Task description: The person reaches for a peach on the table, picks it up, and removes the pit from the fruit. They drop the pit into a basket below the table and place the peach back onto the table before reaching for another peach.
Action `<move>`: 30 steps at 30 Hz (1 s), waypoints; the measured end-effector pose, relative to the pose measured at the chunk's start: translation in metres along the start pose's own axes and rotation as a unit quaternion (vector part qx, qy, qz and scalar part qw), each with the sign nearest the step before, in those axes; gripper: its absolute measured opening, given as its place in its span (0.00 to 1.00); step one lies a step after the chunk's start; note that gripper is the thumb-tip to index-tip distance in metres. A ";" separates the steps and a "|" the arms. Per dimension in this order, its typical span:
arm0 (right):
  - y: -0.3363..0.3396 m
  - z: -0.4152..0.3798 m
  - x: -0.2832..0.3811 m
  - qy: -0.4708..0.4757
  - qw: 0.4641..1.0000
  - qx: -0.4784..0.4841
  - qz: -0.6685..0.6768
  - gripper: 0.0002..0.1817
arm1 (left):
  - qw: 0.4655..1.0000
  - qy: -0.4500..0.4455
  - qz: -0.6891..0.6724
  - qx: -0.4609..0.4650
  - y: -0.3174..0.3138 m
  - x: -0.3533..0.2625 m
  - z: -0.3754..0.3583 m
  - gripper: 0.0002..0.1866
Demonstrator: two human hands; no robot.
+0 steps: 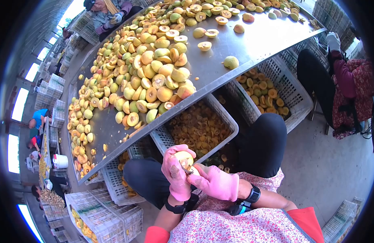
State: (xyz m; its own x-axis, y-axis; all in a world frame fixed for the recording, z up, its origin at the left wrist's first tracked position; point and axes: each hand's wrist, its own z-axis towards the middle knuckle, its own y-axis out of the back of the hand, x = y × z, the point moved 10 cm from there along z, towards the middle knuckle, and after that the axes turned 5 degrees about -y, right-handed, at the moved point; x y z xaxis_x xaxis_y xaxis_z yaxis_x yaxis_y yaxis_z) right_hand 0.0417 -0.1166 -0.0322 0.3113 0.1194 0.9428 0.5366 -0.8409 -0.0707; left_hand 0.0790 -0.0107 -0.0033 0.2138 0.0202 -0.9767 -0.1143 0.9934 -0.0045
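Observation:
My left hand (175,175), in a pink glove, is closed around a cut yellow peach (184,156) held above my lap. My right hand (216,183), also gloved in pink, is closed on a small metal-bladed tool (186,169); its handle is hidden in the fingers. The blade touches the cut fruit, and a pale piece of peach shows beside the right fingertips. In front of both hands, many peach halves (154,77) are heaped on a sloping metal table (247,44).
Under the table edge stand a crate (231,135) of peach scraps and another crate (302,103) of peach halves. More crates (110,216) stand at lower left. A co-worker (351,89) sits at right, another person (110,16) at far left. A white bucket (60,161) stands further left.

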 end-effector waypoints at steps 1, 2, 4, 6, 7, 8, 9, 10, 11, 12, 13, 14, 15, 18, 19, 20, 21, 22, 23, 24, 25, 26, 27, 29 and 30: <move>-0.001 -0.001 0.005 0.033 0.999 0.002 0.024 0.26 | 1.000 0.002 0.001 -0.001 0.001 -0.001 0.000 0.36; -0.001 -0.001 0.003 0.033 0.999 0.003 0.025 0.26 | 1.000 -0.011 0.005 0.010 -0.001 -0.005 0.002 0.36; -0.009 0.001 -0.011 -0.027 0.997 0.054 0.053 0.25 | 0.999 -0.023 0.009 0.022 -0.003 -0.007 0.003 0.37; -0.011 0.001 -0.016 -0.058 0.991 0.086 0.087 0.25 | 0.999 -0.013 -0.018 0.030 -0.003 -0.002 0.002 0.35; -0.017 -0.001 -0.021 -0.088 0.982 0.119 0.120 0.24 | 0.999 -0.012 -0.018 0.029 -0.002 -0.002 0.002 0.35; -0.018 0.000 -0.022 -0.088 0.982 0.119 0.121 0.24 | 0.999 0.018 -0.017 0.038 -0.002 0.004 0.002 0.35; -0.013 0.003 -0.018 -0.053 0.991 0.092 0.086 0.24 | 0.998 0.049 -0.017 0.046 -0.002 0.010 0.002 0.34; -0.009 0.005 -0.015 -0.019 0.996 0.064 0.052 0.24 | 0.998 0.050 -0.017 0.045 0.000 0.010 0.001 0.34; -0.011 0.007 -0.020 -0.020 0.996 0.064 0.053 0.24 | 0.995 0.083 -0.027 0.052 -0.001 0.016 0.000 0.33; -0.016 0.009 -0.026 -0.034 0.991 0.081 0.098 0.23 | 0.991 0.115 -0.038 0.059 -0.002 0.022 -0.001 0.33; -0.021 0.009 -0.030 -0.050 0.983 0.099 0.144 0.23 | 0.991 0.116 -0.038 0.058 -0.001 0.022 -0.001 0.33; -0.019 0.007 -0.031 -0.051 0.983 0.101 0.145 0.23 | 0.993 0.093 -0.028 0.072 -0.002 0.017 0.000 0.32; -0.024 0.001 -0.032 -0.110 0.957 0.153 0.219 0.22 | 0.994 0.069 -0.020 0.085 -0.004 0.013 0.001 0.32; -0.037 -0.005 -0.033 -0.162 0.921 0.192 0.298 0.22 | 0.996 0.045 0.045 0.069 -0.004 0.006 0.002 0.38; -0.037 -0.004 -0.033 -0.157 0.922 0.179 0.306 0.22 | 0.996 0.045 0.045 0.069 -0.004 0.006 0.002 0.38; -0.036 -0.005 -0.033 -0.158 0.921 0.178 0.307 0.22 | 0.996 0.051 0.046 0.063 -0.003 0.008 0.002 0.38; -0.036 -0.007 -0.031 -0.171 0.913 0.195 0.315 0.21 | 0.996 0.056 0.046 0.057 -0.003 0.009 0.002 0.37; -0.038 -0.010 -0.031 -0.184 0.904 0.212 0.321 0.20 | 0.996 0.056 0.045 0.057 -0.004 0.009 0.002 0.37; -0.036 -0.011 -0.034 -0.184 0.904 0.213 0.322 0.20 | 0.996 0.033 0.058 0.053 -0.006 0.003 0.002 0.38; -0.041 -0.015 -0.029 -0.163 0.873 0.261 0.378 0.21 | 0.996 0.011 0.071 0.050 -0.006 -0.003 0.002 0.38; -0.044 -0.019 -0.021 -0.141 0.837 0.307 0.431 0.22 | 0.996 0.011 0.071 0.050 -0.006 -0.005 0.004 0.38; -0.044 -0.019 -0.020 -0.141 0.830 0.319 0.435 0.21 | 0.997 0.006 0.037 0.074 -0.011 -0.007 0.007 0.34; -0.047 -0.020 -0.025 -0.145 0.828 0.321 0.437 0.21 | 0.995 0.006 0.005 0.099 -0.015 -0.008 0.004 0.31; -0.045 -0.020 -0.019 -0.113 0.787 0.354 0.493 0.21 | 0.992 0.047 -0.045 0.110 -0.017 0.002 0.002 0.31; -0.043 -0.018 -0.019 -0.108 0.794 0.342 0.491 0.22 | 0.990 0.079 -0.051 0.107 -0.018 0.008 0.003 0.32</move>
State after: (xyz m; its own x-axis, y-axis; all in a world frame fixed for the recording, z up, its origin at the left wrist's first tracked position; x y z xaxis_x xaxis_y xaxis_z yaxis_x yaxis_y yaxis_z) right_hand -0.0008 -0.0924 -0.0413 0.9305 -0.2667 0.2510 0.2296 -0.1090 -0.9672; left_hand 0.0856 -0.0277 -0.0102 0.0569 -0.0829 -0.9949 0.1126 0.9907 -0.0761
